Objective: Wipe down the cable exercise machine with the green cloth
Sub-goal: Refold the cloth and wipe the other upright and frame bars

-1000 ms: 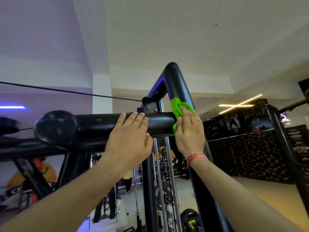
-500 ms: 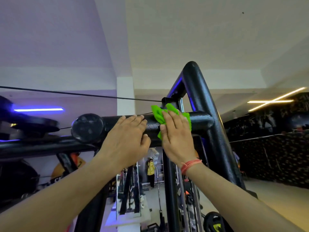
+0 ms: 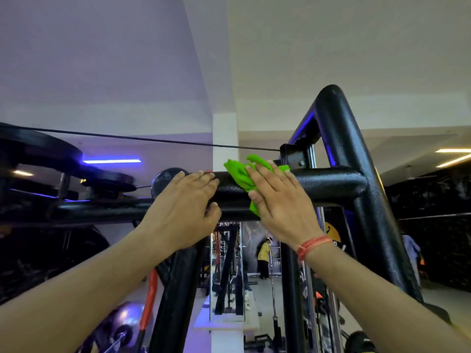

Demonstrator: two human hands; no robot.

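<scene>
The cable machine's black horizontal bar [image 3: 328, 183] runs across the view at head height and joins a slanted black upright [image 3: 356, 159] on the right. My right hand [image 3: 277, 202] presses the bright green cloth [image 3: 240, 174] flat against the bar with straight fingers. My left hand [image 3: 183, 207] rests on the same bar just to the left of the cloth, fingers laid over the top and thumb under it. The bar's rounded end cap [image 3: 163, 178] shows behind my left fingers.
A thin black cable [image 3: 127, 137] stretches across above the bar. Pulleys [image 3: 40, 151] and frame tubes sit at the left. A white pillar [image 3: 225, 133] stands behind. Below, a mirror [image 3: 226, 271] shows gym gear, and a person in yellow [image 3: 263, 253] stands far off.
My right hand has slid the green cloth leftward along the bar, away from the slanted upright and close to my left hand. The view has also shifted left.
</scene>
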